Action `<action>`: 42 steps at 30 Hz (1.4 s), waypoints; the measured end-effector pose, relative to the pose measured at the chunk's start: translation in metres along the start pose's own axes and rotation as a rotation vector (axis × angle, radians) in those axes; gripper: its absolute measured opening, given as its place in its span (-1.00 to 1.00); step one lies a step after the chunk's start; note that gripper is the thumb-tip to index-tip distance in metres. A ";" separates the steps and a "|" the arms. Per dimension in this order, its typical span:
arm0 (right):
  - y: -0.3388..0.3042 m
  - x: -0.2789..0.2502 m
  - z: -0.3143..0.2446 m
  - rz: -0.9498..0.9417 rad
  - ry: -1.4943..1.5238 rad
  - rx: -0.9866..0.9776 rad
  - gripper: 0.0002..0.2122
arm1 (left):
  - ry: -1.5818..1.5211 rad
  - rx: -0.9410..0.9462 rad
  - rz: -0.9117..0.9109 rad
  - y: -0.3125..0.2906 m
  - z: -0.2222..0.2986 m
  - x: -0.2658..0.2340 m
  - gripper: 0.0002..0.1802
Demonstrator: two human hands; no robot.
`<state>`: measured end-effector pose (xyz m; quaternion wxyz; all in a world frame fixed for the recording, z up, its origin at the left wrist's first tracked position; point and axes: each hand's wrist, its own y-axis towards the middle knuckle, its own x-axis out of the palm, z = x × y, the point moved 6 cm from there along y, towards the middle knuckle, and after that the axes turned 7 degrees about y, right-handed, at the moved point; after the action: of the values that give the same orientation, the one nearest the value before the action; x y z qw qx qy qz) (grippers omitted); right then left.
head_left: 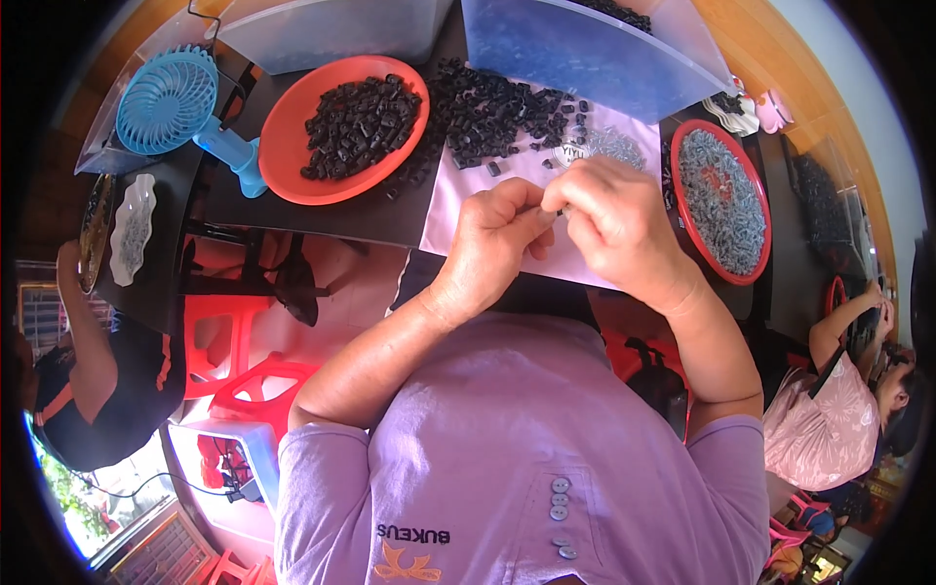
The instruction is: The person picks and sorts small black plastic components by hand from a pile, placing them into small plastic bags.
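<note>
Over the pale pink cloth [444,210], my left hand [492,244] and my right hand [616,219] meet fingertip to fingertip. Both are closed in a pinch. Whatever sits between the fingers is mostly hidden; only a tiny dark bit shows there. Just beyond my hands, a loose heap of small black plastic pieces [502,117] spreads across the cloth and the dark table. Beside it, close to my right hand, lies a little pile of small silvery metal pieces [614,146].
At left stands an orange-red bowl [276,161] of black pieces, next to a blue fan [168,102]. A red tray [765,229] of silvery pieces lies right. Clear bins [336,39] line the back. Co-workers sit at both sides; red stools [226,336] stand at left.
</note>
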<state>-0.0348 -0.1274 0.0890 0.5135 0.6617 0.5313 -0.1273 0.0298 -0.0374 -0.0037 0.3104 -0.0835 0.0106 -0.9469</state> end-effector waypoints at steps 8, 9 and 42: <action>-0.008 0.001 0.003 0.061 0.079 0.030 -0.81 | -0.004 0.021 0.038 -0.002 0.000 0.002 -0.90; -0.008 0.000 0.003 0.069 0.082 0.037 -0.80 | 0.004 0.021 0.051 -0.002 0.001 0.002 -0.90; -0.016 0.026 -0.016 0.103 -0.333 -0.211 -0.85 | 0.021 0.234 0.283 -0.007 0.000 0.003 -0.92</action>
<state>-0.0435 -0.1012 0.0685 0.6666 0.6004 0.4149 -0.1519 0.0230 -0.0335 -0.0025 0.4479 -0.0347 -0.0850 -0.8894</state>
